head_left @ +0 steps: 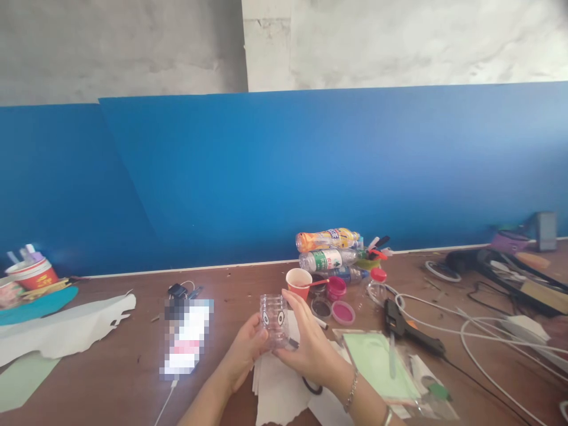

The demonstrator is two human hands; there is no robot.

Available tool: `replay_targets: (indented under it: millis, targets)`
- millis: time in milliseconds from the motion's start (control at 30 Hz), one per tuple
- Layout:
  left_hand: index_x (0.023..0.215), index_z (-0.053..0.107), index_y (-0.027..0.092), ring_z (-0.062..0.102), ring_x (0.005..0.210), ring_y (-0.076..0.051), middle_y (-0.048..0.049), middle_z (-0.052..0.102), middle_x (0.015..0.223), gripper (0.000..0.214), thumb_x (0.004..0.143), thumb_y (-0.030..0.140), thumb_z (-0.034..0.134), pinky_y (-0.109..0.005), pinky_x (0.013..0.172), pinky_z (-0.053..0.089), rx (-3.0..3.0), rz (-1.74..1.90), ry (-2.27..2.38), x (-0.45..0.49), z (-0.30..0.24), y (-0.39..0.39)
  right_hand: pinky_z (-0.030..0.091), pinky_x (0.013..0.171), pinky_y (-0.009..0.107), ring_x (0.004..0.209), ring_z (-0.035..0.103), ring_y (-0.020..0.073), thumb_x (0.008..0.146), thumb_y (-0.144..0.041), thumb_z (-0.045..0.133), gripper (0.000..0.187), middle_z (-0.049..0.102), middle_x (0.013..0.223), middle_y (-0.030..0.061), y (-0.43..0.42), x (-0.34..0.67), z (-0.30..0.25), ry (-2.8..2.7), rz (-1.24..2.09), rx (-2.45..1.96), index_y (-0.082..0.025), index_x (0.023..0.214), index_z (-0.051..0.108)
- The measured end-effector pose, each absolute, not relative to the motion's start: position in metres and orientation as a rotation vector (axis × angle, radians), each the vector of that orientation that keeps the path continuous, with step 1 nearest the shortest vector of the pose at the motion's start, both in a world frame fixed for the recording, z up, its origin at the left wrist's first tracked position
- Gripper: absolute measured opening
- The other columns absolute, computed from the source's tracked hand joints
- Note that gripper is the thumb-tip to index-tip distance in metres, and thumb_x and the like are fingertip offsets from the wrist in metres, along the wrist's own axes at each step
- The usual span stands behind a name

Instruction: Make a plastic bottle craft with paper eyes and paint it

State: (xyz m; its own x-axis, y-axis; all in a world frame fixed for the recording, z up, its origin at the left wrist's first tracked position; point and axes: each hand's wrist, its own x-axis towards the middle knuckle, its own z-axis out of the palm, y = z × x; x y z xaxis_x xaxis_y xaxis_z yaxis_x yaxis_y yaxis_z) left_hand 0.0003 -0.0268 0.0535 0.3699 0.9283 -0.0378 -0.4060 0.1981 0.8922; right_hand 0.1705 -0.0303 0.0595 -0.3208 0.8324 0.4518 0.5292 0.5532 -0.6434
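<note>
Looking down through the head camera, I have the clear plastic container point(274, 322), marked with two cartoon eyes, upright between my two hands. My left hand point(247, 352) is closed on its left side, thumb and fingers pressed to the wall. My right hand point(309, 342) spans the other side, fingers stretched wide, fingertips up by the rim and thumb at the base, holding it too.

Below my fingers lie white paper sheets point(280, 387) on the brown table point(119, 378). Just beyond my right fingertips stands a red paper cup point(298, 290), with two small pink tubs to its right and plastic bottles lying behind. Right of my right fingers I see a pale green sheet point(373, 355), then a black glue gun point(410, 331) and looped white cables. Well left of my left fingers lies a lit phone point(189, 337), its screen blurred.
</note>
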Motion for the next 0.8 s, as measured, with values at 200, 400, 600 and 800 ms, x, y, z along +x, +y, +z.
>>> replay_targets:
  millis: [200, 400, 600, 800]
  targets:
    - [0.110, 0.064, 0.017, 0.062, 0.101, -0.028, -0.0128, 0.068, 0.106, 0.047, 0.077, 0.050, 0.063, -0.041, 0.088, 0.047, 0.881, 1.044, 0.739, 0.000, 0.060, -0.028, 0.028, 0.110, 0.050, 0.137, 0.025, 0.0305, 0.068, -0.017, 0.064, 0.086, 0.032, 0.146, 0.0150, -0.032, 0.169, 0.059, -2.016, 0.530, -1.095, -0.020, 0.142, 0.020]
    - [0.107, 0.067, 0.017, 0.064, 0.095, -0.027, -0.0110, 0.071, 0.101, 0.045, 0.074, 0.048, 0.066, -0.039, 0.085, 0.048, 0.882, 1.056, 0.804, 0.004, 0.065, -0.028, 0.029, 0.110, 0.051, 0.137, 0.026, 0.0314, 0.067, -0.016, 0.064, 0.088, 0.031, 0.147, 0.0146, -0.032, 0.168, 0.057, -2.010, 0.547, -1.102, -0.022, 0.143, 0.019]
    - [0.108, 0.067, 0.018, 0.064, 0.095, -0.026, -0.0098, 0.071, 0.101, 0.042, 0.076, 0.046, 0.064, -0.037, 0.084, 0.049, 0.904, 1.058, 0.870, 0.006, 0.066, -0.028, 0.028, 0.110, 0.051, 0.138, 0.024, 0.0307, 0.067, -0.016, 0.064, 0.089, 0.030, 0.147, 0.0145, -0.032, 0.168, 0.053, -2.011, 0.541, -1.101, -0.022, 0.143, 0.018]
    - [0.110, 0.066, 0.017, 0.063, 0.098, -0.027, -0.0110, 0.071, 0.102, 0.041, 0.079, 0.044, 0.061, -0.037, 0.084, 0.049, 0.925, 1.085, 0.855, 0.004, 0.062, -0.028, 0.028, 0.110, 0.051, 0.137, 0.025, 0.0309, 0.067, -0.016, 0.063, 0.089, 0.031, 0.147, 0.0143, -0.033, 0.168, 0.056, -2.004, 0.549, -1.112, -0.022, 0.143, 0.019]
